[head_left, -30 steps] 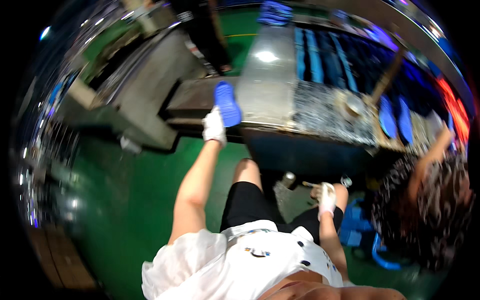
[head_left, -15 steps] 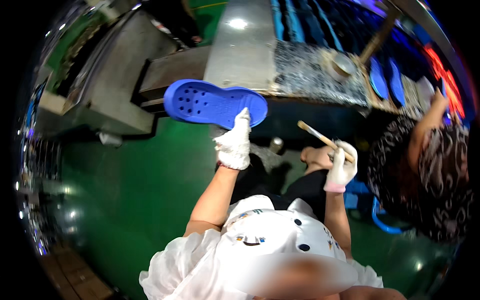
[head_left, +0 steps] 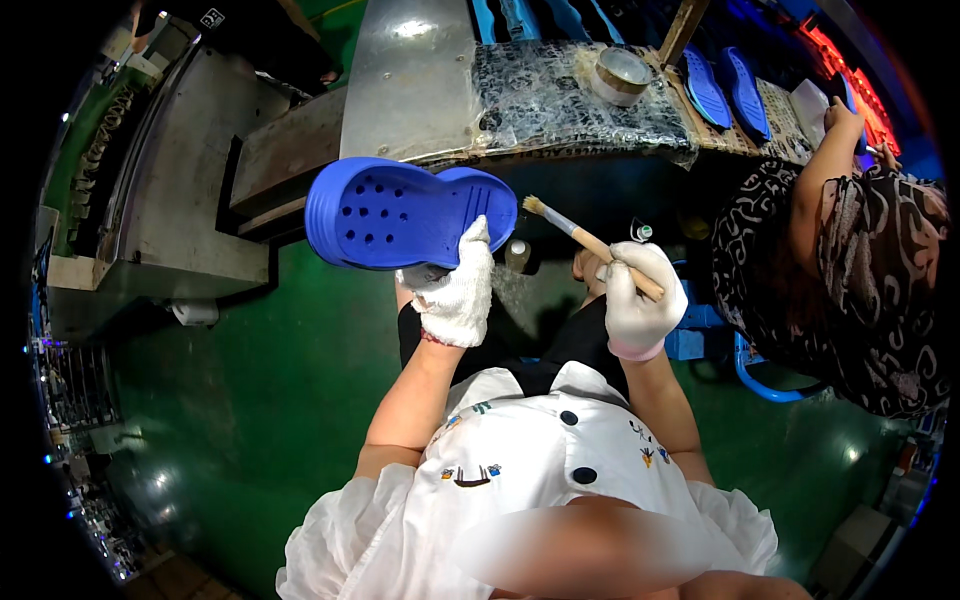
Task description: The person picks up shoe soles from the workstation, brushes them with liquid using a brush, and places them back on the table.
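Observation:
A blue shoe sole (head_left: 425, 215) with rows of small holes at its wide end is gripped at its narrow end by my left hand (head_left: 455, 290), in a white knit glove. The thumb lies on the upper face; the other fingers are mostly hidden beneath. My right hand (head_left: 645, 295), in a white glove with a pink cuff, is closed round the wooden handle of a paintbrush (head_left: 585, 240). The pale bristles point up and left, close to the sole's narrow end but apart from it.
Ahead stands a metal-edged bench (head_left: 410, 90) with a plastic-covered mat (head_left: 540, 100) and a round tub (head_left: 621, 77). Two blue soles (head_left: 728, 95) lie at the right. A co-worker in patterned clothes (head_left: 800, 280) sits close on my right. A grey metal machine (head_left: 190, 170) stands at the left.
The brush in my right hand has moved left and up, nearer the sole. The sole is tilted more, so its ridged side edge shows. The whole view has shifted.

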`<state>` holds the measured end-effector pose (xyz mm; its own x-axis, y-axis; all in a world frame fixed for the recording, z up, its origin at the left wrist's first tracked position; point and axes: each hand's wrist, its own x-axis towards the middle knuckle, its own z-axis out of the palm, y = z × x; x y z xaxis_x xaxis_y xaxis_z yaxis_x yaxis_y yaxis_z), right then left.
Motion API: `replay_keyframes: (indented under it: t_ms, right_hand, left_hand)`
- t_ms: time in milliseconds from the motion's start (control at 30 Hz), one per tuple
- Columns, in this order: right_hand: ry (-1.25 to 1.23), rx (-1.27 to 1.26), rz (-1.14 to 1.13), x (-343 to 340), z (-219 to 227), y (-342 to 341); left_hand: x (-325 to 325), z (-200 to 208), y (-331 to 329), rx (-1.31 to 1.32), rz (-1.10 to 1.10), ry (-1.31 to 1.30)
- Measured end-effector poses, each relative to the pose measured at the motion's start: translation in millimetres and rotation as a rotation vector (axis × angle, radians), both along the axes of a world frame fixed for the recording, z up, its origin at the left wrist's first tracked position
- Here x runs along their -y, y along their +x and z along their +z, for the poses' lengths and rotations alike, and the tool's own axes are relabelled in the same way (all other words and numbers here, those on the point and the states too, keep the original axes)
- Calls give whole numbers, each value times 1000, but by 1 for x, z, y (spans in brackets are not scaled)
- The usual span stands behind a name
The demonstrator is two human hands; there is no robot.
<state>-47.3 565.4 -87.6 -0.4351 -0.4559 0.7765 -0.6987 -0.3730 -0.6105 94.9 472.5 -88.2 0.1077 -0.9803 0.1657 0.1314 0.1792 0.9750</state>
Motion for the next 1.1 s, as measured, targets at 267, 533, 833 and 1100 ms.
replay_keyframes:
  t_ms: [267, 533, 833, 1100]
  right_hand:
    - [56, 37, 10, 0, 1, 2]
    - [91, -35, 6, 1, -6, 4]
    - [98, -18, 53, 3, -8, 7]
    - [322, 853, 14, -2, -107, -38]
  left_hand:
    - [3, -5, 0, 26, 14, -13]
    - [3, -3, 0, 15, 18, -22]
    - [9, -12, 1, 78, 72, -37]
    - [9, 7, -23, -9, -174, 288]
